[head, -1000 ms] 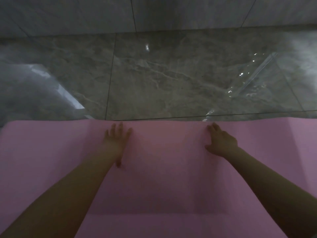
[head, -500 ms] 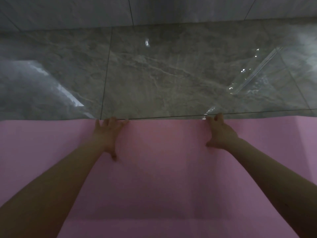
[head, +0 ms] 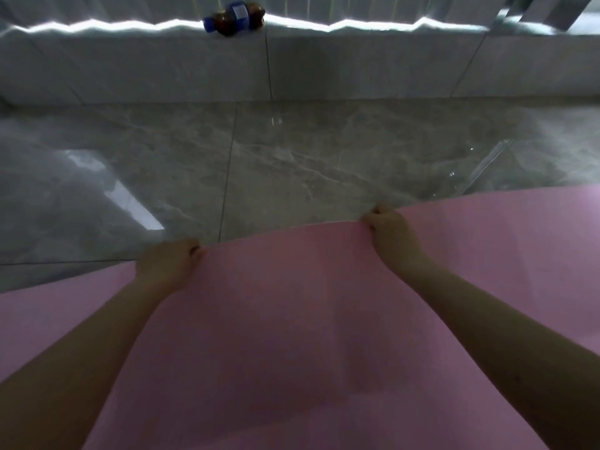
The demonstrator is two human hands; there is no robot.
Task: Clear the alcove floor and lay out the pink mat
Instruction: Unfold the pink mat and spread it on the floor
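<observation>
Fingers of both my hands are curling over the far edge of the pink mat (head: 292,319), closed on it and holding it lifted a little off the floor (head: 292,164). My left hand (head: 167,263) is gripping nearer to me, my right hand (head: 394,233) further out, so the edge is running at a slant across the grey marble tiles. The mat is covering the near floor under my arms, while bare tile is lying between its edge and the low tiled ledge (head: 357,66), where a bottle (head: 233,16) is lying on its side. To do this well, I am judging that I should be bringing my left side forward to square the edge with the ledge, keeping even tension, and minding the clear plastic sheet (head: 487,164) lying just beyond my right hand.
</observation>
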